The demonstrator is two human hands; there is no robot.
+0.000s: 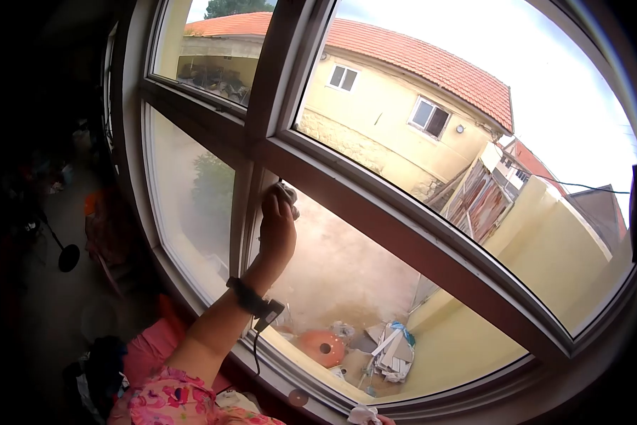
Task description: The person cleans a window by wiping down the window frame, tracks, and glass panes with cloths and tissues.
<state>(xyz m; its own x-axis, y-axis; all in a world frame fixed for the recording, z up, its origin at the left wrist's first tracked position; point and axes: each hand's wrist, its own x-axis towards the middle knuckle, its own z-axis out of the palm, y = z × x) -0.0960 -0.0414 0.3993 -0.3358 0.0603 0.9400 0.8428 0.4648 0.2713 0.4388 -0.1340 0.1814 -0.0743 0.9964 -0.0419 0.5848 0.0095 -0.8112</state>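
My left hand is raised to the upper left corner of the lower middle window pane. Its fingers are closed around a crumpled greyish cloth, pressed at the glass beside the frame. A black band with a small device and a cable circles that wrist. At the bottom edge, a small part of my right hand shows against a crumpled white cloth; it seems to grip it, though most of the hand is out of view.
The window frame divides several panes. Outside are a yellow house with a red tiled roof, a wall, an orange round object and a pile of scraps. Clutter, including a pink item, lies in the dark room at left.
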